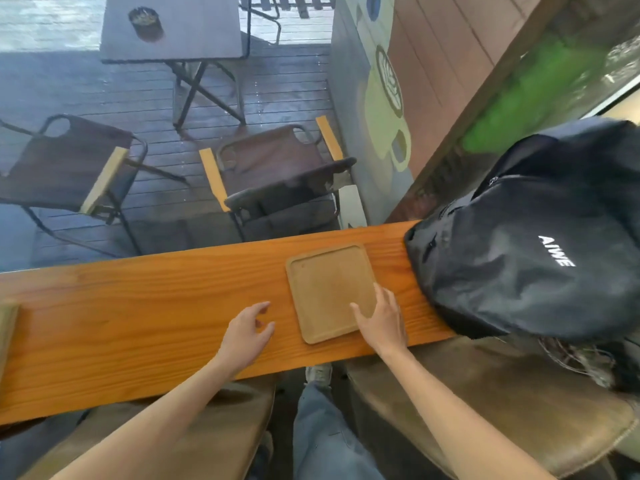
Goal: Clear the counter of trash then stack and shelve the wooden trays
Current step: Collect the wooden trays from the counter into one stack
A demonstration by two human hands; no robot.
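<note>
A square wooden tray [329, 291] lies flat on the orange wooden counter [138, 313]. The right hand [381, 318] rests spread on the tray's near right corner. The left hand [247, 332] hovers loosely curled just left of it. A black backpack [533, 244] sits at the counter's right end.

White capital letters that seem to spell "AIWE" run across the front of the black backpack [540, 244] sitting on the wooden counter [138, 306].
</note>
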